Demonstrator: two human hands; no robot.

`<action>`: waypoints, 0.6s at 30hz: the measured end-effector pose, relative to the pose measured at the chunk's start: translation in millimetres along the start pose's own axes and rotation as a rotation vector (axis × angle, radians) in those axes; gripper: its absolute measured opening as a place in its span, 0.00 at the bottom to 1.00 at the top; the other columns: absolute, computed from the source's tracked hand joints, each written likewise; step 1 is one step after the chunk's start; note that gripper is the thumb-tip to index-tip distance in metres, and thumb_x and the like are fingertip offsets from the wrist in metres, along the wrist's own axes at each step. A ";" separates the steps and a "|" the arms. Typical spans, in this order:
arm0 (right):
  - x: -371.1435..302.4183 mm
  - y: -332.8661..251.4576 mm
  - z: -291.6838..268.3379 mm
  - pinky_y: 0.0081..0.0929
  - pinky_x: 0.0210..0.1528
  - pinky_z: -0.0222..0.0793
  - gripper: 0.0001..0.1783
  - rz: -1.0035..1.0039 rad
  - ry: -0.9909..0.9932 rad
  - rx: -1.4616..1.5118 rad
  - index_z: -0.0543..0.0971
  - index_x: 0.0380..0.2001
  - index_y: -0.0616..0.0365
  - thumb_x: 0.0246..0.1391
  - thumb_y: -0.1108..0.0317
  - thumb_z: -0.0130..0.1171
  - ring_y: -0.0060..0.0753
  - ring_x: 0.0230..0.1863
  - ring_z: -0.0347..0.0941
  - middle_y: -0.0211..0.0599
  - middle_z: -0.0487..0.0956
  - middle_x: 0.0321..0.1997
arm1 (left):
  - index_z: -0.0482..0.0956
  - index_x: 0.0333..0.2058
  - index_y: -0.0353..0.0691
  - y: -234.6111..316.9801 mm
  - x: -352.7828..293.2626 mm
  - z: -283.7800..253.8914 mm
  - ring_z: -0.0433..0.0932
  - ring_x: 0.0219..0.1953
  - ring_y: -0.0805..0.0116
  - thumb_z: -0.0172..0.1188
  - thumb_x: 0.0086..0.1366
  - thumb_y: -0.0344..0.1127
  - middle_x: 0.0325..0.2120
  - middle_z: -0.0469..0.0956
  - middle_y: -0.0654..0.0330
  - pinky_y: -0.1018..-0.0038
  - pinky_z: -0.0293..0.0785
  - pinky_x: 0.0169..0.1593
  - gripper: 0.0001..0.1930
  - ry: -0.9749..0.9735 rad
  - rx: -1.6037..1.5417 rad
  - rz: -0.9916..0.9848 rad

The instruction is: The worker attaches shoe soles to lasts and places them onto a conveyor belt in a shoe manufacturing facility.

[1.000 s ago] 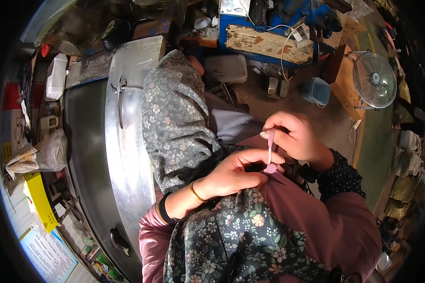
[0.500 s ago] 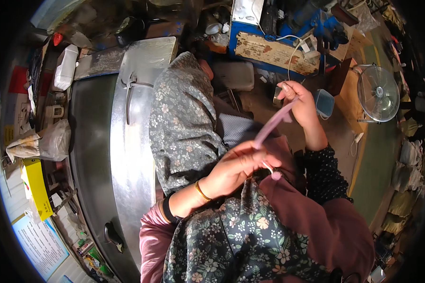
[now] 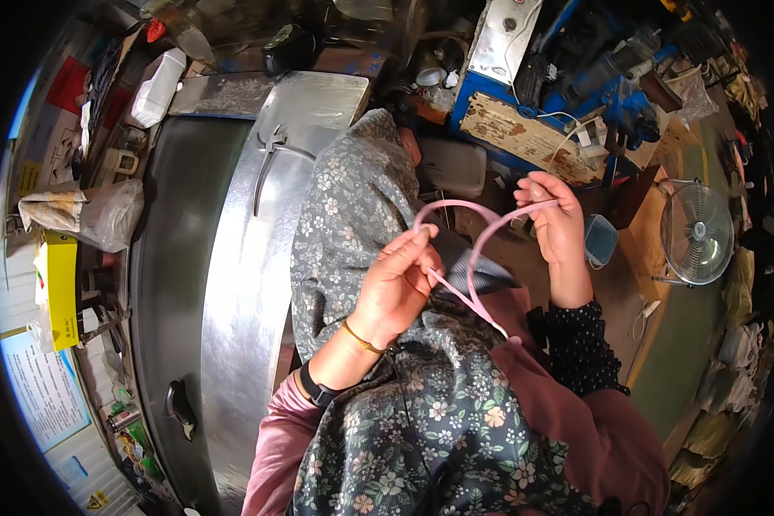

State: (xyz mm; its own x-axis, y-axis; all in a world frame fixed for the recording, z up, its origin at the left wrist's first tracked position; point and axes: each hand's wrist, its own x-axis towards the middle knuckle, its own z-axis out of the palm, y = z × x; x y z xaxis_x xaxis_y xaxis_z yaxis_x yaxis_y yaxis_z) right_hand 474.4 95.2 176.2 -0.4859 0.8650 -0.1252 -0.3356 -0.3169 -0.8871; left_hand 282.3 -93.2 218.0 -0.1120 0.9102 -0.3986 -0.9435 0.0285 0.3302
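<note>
A thin pink band (image 3: 473, 258) is held in the air over my lap, bent into loops between my two hands. My left hand (image 3: 397, 288) pinches it between thumb and fingertips, one part arching up and another running down to the right. With thumb and fingers closed, my right hand (image 3: 561, 225) grips the band's upper right part, farther out. A pale tip of the band (image 3: 502, 331) hangs low near my pink sleeve. Dark floral fabric (image 3: 344, 232) covers my lap below it.
A shiny metal work surface (image 3: 241, 301) with a dark strip lies to my left, bearing a bent metal rod (image 3: 260, 176) and a black-handled tool (image 3: 179, 408). A blue machine stand (image 3: 525, 129) is ahead. At right are a fan (image 3: 698, 230) and a blue bin (image 3: 599, 239).
The band has opened from a narrow stretched strip into wide loops. My left hand has moved left and up, and my right hand has shifted slightly down. The whole view has also turned a little.
</note>
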 end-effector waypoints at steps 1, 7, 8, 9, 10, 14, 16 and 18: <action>1.3 -1.2 0.2 0.27 0.45 0.76 0.12 0.000 -0.006 0.000 0.77 0.48 0.62 0.62 0.72 0.57 0.32 0.43 0.80 0.41 0.81 0.43 | 0.79 0.43 0.39 3.5 1.8 -2.2 0.73 0.29 0.77 0.55 0.71 0.37 0.25 0.76 0.68 0.74 0.71 0.40 0.10 0.000 0.000 0.006; 5.5 -11.6 -1.4 0.36 0.57 0.73 0.13 -0.106 -0.011 0.152 0.76 0.49 0.67 0.62 0.76 0.53 0.44 0.53 0.77 0.51 0.78 0.52 | 0.78 0.47 0.39 32.8 6.0 -4.9 0.72 0.29 0.75 0.52 0.72 0.40 0.25 0.76 0.68 0.74 0.72 0.39 0.13 0.132 0.041 0.176; 7.3 -12.5 -6.0 0.39 0.62 0.70 0.15 -0.091 0.011 0.145 0.75 0.50 0.68 0.60 0.79 0.50 0.48 0.57 0.74 0.55 0.76 0.56 | 0.76 0.49 0.38 39.8 6.4 -7.5 0.74 0.31 0.74 0.51 0.73 0.39 0.27 0.77 0.66 0.75 0.73 0.39 0.14 0.151 0.035 0.196; 8.4 -16.5 -7.1 0.42 0.66 0.65 0.21 -0.099 -0.021 0.224 0.73 0.53 0.71 0.55 0.82 0.46 0.51 0.61 0.70 0.58 0.72 0.59 | 0.76 0.49 0.38 47.6 5.9 -8.3 0.74 0.31 0.74 0.51 0.73 0.39 0.27 0.77 0.66 0.75 0.73 0.39 0.14 0.152 0.038 0.208; 9.8 -22.9 -7.9 0.42 0.69 0.61 0.25 -0.085 -0.036 0.294 0.70 0.55 0.73 0.51 0.82 0.45 0.53 0.64 0.66 0.59 0.70 0.61 | 0.76 0.50 0.37 55.5 5.7 -8.8 0.76 0.32 0.74 0.50 0.73 0.39 0.28 0.79 0.65 0.75 0.73 0.41 0.14 0.140 0.063 0.247; 24.0 -37.1 -14.7 0.42 0.76 0.42 0.30 -0.121 -0.158 0.528 0.63 0.61 0.77 0.54 0.73 0.42 0.51 0.72 0.53 0.58 0.64 0.66 | 0.74 0.53 0.36 73.7 8.3 -3.2 0.77 0.35 0.73 0.50 0.73 0.38 0.32 0.81 0.62 0.75 0.73 0.44 0.16 0.147 0.245 0.359; 25.9 -48.9 3.0 0.41 0.76 0.46 0.27 -0.085 -0.053 0.636 0.65 0.61 0.76 0.60 0.73 0.42 0.50 0.71 0.56 0.53 0.66 0.66 | 0.72 0.55 0.35 76.7 10.9 -1.0 0.77 0.36 0.72 0.51 0.73 0.36 0.34 0.81 0.61 0.75 0.73 0.44 0.17 0.159 0.351 0.384; 28.5 -41.4 31.7 0.41 0.74 0.50 0.26 -0.129 0.010 0.427 0.65 0.60 0.74 0.58 0.77 0.42 0.50 0.69 0.59 0.52 0.67 0.66 | 0.72 0.56 0.36 74.0 13.8 4.3 0.76 0.36 0.74 0.51 0.73 0.36 0.35 0.82 0.61 0.76 0.72 0.44 0.17 0.142 0.409 0.391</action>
State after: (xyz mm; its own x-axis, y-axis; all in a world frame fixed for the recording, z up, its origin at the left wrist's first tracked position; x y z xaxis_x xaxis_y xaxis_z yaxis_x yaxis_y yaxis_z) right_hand 448.8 120.6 223.4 -0.4107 0.9112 -0.0318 -0.6973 -0.3364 -0.6329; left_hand 212.3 -76.7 240.6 -0.4947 0.8221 -0.2819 -0.6295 -0.1152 0.7684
